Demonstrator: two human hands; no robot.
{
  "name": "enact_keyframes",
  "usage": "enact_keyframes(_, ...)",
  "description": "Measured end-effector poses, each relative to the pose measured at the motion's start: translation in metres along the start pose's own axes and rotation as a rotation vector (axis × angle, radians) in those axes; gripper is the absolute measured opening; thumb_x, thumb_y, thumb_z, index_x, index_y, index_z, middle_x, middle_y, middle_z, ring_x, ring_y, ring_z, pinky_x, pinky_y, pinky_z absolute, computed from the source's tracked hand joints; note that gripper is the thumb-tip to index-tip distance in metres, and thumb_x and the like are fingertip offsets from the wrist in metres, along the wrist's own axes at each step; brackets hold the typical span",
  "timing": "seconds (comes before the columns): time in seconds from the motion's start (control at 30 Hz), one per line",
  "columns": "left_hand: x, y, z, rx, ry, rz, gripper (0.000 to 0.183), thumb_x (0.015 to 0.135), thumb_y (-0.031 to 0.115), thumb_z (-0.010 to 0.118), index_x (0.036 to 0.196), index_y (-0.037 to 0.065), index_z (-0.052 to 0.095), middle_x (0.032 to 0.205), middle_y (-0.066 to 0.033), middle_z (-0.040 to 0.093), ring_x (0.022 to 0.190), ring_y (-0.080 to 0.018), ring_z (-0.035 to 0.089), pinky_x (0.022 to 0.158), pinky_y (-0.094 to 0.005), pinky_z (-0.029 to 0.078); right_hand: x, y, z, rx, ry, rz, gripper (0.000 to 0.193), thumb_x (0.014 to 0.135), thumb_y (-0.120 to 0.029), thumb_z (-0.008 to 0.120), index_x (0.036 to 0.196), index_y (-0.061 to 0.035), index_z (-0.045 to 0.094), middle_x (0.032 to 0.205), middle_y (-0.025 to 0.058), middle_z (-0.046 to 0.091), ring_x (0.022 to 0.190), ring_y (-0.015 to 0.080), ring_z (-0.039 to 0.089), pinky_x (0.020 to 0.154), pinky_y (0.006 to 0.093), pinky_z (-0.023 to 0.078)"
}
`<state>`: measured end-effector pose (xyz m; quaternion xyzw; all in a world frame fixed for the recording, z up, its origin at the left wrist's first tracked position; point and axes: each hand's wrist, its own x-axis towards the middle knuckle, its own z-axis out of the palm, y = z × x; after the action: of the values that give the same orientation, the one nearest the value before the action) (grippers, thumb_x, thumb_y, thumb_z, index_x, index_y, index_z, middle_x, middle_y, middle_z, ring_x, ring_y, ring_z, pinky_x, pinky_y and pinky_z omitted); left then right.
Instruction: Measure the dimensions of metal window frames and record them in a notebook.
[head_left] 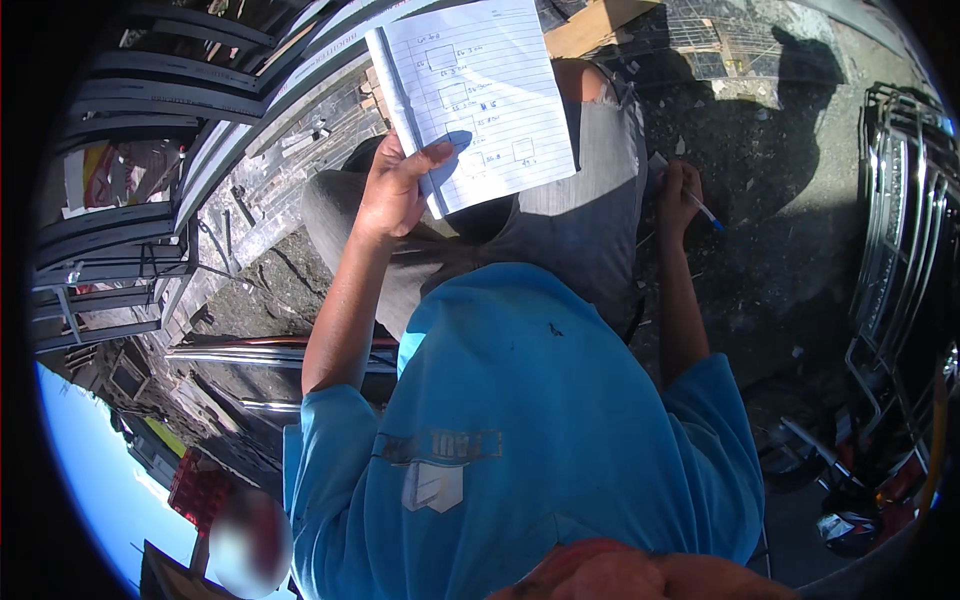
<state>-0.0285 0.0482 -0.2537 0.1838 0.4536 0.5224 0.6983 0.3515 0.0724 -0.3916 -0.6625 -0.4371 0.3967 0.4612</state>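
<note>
My left hand [392,192] is closed on a lined notebook [520,90], its thumb lying over the lower part of the page. Handwritten notes and small hand-drawn rectangles cover the sheet, and the other pages are folded back along the left edge. The notebook is held up above my knees in sunlight. Beside my right thigh hangs my right hand [678,190], its fingers curled round a pen [707,212] with a blue end pointing down and to the right. A small pale piece shows by those fingers; I cannot tell what it is.
Grey metal frames [165,100] are stacked on the left, with shiny metal tubes [270,355] lower down. Bent metal racks [885,240] stand on the right. A wooden board [600,25] lies ahead. Small debris dots the rough ground [760,270]. A red crate [197,487] is at lower left.
</note>
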Motion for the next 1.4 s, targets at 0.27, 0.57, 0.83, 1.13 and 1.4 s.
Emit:
enact_keyframes(0.27, 0.045, -0.058, -0.121, 0.062, 0.306, -0.107, 0.025, 0.085, 0.006, 0.065, 0.107, -0.003, 0.060, 0.101, -0.0126, 0.066, 0.090, -0.0231, 0.065, 0.079, -0.0355, 0.052, -0.019, 0.100, 0.039, -0.318, -0.190, -0.059, 0.023, 0.092, -0.021, 0.054, 0.105, -0.0032, 0.059, 0.101, 0.0102, 0.061, 0.092, 0.0212, 0.059, 0.080, 0.0362, 0.046)
enact_keyframes(0.57, 0.022, -0.065, -0.121, 0.813, 0.779, 0.010, 0.048, 0.087, 0.043, 0.065, 0.075, -0.002, 0.054, 0.063, -0.0068, 0.053, 0.060, -0.0118, 0.047, 0.057, -0.0321, 0.042, 0.023, 0.162, -0.010, -0.496, -0.196, 0.213, 0.033, 0.087, -0.026, 0.060, 0.113, -0.0050, 0.054, 0.109, 0.0138, 0.058, 0.100, 0.0300, 0.059, 0.087, 0.0434, 0.046)
enact_keyframes(0.83, -0.018, 0.016, 0.044, 0.637, -0.039, 0.335, 0.035, 0.088, 0.037, 0.067, 0.082, 0.003, 0.059, 0.064, -0.0039, 0.056, 0.057, -0.0115, 0.050, 0.056, -0.0292, 0.042, 0.024, -0.131, -0.006, 0.575, -0.703, 0.430, 0.064, 0.080, -0.041, 0.066, 0.130, -0.0058, 0.048, 0.120, 0.0166, 0.056, 0.107, 0.0269, 0.058, 0.088, 0.0460, 0.050)
enact_keyframes(1.13, -0.048, 0.054, 0.015, 0.354, -0.433, 0.205, 0.040, 0.075, 0.030, 0.082, 0.080, 0.003, 0.053, 0.075, -0.0051, 0.060, 0.073, -0.0139, 0.057, 0.063, -0.0284, 0.044, -0.066, -0.309, 0.122, -0.296, -1.398, 0.427, 0.079, 0.063, -0.022, 0.074, 0.130, -0.0069, 0.035, 0.105, 0.0153, 0.061, 0.090, 0.0227, 0.064, 0.071, 0.0379, 0.059)
enact_keyframes(1.4, -0.131, 0.186, -0.259, -0.487, 0.132, 0.285, 0.028, 0.088, 0.035, 0.067, 0.077, 0.011, 0.058, 0.063, 0.0038, 0.056, 0.046, -0.0024, 0.037, 0.043, -0.0172, 0.027, -0.065, -0.289, 0.205, -0.605, -1.446, 0.533, 0.045, 0.087, -0.044, 0.054, 0.108, -0.0050, 0.047, 0.080, 0.0118, 0.062, 0.064, 0.0206, 0.063, 0.052, 0.0354, 0.055)
